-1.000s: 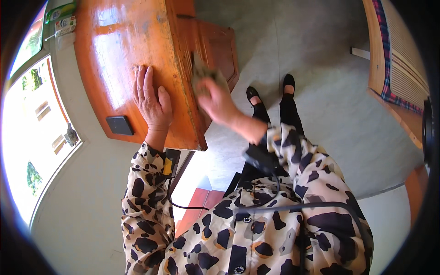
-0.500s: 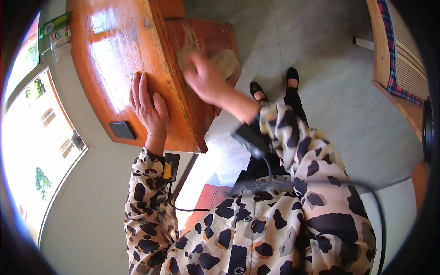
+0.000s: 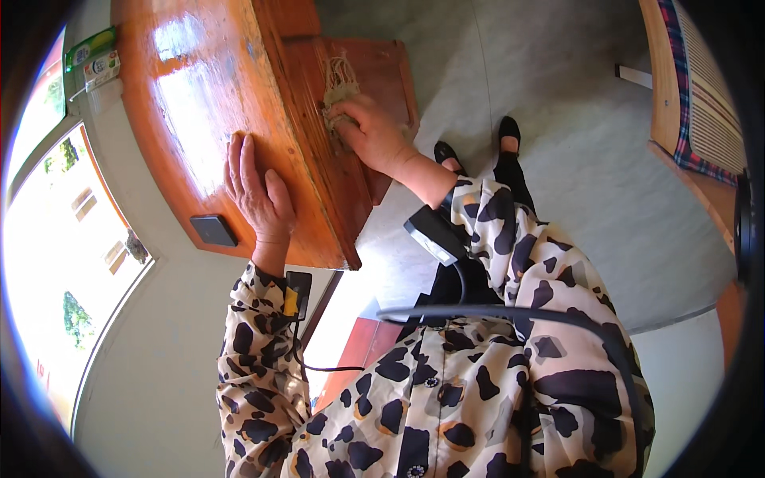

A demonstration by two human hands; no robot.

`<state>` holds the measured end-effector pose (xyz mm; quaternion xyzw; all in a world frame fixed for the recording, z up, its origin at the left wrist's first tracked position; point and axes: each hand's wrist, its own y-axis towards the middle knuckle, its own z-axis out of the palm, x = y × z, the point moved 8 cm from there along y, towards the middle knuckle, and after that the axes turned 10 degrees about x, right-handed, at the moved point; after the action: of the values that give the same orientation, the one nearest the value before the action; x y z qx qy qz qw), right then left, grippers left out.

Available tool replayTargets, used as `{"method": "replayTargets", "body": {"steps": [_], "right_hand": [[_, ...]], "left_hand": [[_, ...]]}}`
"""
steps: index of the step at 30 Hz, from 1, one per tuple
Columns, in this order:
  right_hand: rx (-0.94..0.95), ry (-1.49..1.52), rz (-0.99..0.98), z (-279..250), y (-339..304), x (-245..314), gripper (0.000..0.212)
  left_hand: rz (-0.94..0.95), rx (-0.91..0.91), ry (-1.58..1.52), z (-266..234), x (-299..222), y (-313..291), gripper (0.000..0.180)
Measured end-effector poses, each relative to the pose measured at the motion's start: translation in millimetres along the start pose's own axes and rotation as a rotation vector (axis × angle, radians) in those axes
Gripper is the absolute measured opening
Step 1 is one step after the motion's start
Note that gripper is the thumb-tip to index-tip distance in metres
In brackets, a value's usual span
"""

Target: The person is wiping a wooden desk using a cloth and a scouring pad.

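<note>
My left hand (image 3: 259, 190) lies flat on the glossy top of an orange-brown wooden cabinet (image 3: 209, 103), fingers stretched toward the far side. Just left of its wrist, a dark flat phone-like object (image 3: 213, 230) rests near the cabinet's edge. My right hand (image 3: 374, 137) is closed on a beige cloth with a stringy fringe (image 3: 341, 77), pressed against the cabinet's side face below the top edge. Part of the cloth is hidden under the fingers.
A green pack (image 3: 92, 48) and a small white carton (image 3: 101, 70) stand by the window (image 3: 76, 215) at the far left. On the right is a wooden seat with a striped, plaid-edged cover (image 3: 709, 88). A dark cable (image 3: 558, 315) crosses in front of me.
The cloth's loose part, which billowed out to the right of my right hand, is now gathered under the fingers, its fringe beyond them. My left hand has hardly moved.
</note>
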<state>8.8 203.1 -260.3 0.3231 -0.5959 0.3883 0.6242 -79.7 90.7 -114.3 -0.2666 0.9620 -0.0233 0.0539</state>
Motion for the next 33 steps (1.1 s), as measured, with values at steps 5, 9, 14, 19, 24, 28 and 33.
{"method": "replayTargets", "body": {"steps": [5,9,14,19,24,28,33], "right_hand": [[0.159,0.027,0.077,20.0,-49.2,3.6,0.024],[0.306,-0.085,0.106,21.3,-42.3,3.5,0.022],[0.137,0.129,0.215,0.0,-1.2,-3.2,0.025],[0.303,0.257,0.457,20.4,-48.9,-11.0,0.028],[0.36,0.155,0.351,19.8,-35.8,-1.5,0.027],[0.217,0.157,0.36,14.7,-25.3,-2.4,0.021],[0.518,-0.027,0.331,15.0,-53.4,-13.9,0.018]], "left_hand": [[-0.02,0.003,0.015,-0.7,3.5,-2.5,0.051],[-0.011,-0.012,0.019,-0.5,6.5,-5.1,0.051],[-0.021,-0.003,-0.011,3.2,5.5,-2.7,0.051],[-0.008,-0.025,-0.005,0.4,1.4,-2.8,0.051],[-0.028,-0.007,-0.005,2.5,11.4,-2.1,0.051],[-0.039,-0.009,-0.011,0.0,9.9,-4.9,0.051],[-0.017,-0.02,-0.002,0.2,2.1,-3.0,0.051]]}}
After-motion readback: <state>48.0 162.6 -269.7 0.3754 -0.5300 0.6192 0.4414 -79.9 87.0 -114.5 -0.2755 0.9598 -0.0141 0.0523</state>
